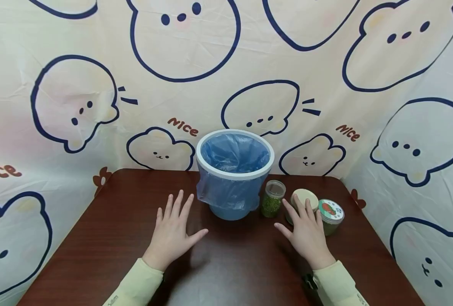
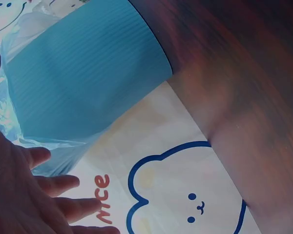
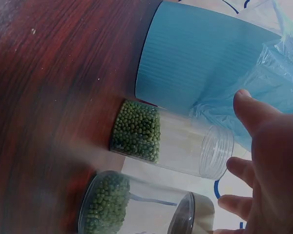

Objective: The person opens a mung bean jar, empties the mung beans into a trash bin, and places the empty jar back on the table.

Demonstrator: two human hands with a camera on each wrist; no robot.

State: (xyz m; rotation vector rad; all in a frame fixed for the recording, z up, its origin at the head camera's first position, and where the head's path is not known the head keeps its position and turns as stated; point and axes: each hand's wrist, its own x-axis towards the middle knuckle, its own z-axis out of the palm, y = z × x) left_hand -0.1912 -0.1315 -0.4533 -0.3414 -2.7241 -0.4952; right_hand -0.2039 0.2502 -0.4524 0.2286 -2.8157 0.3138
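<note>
Two pale yellow-green sleeves [image 1: 140,282] come in from the near edge, with a dark band [image 1: 310,281] showing at the right wrist. Beyond the cuffs, the left hand [image 1: 169,238] is spread wide above the bench [image 1: 234,263], fingers straight and thumb out, holding nothing; it is nearest to the bin, at its left front. The right hand [image 1: 307,233] is spread in the same way and also holds nothing. Its fingertips overlap the jars in the head view, and whether any of them touches cannot be told.

The bench is dark reddish-brown with a wood grain. On its right side stand three upright jars: the printed-lid jar [image 1: 331,219] outermost, its white and green top bearing a red picture; the cream-lidded jar [image 1: 304,197] just beside it, partly hidden by the fingers; and the clear jar [image 1: 272,199] nearest the bin, its threaded mouth bare and its lower part filled with small green beans [image 3: 136,130].

The blue bin [image 1: 230,212] stands upright at the far middle, white-rimmed, with a translucent blue bag [image 1: 226,189] lining it and folded down outside. Behind hangs a cream cloth [image 1: 211,102] with navy-outlined cartoon faces and reddish-brown "Nice" lettering.
</note>
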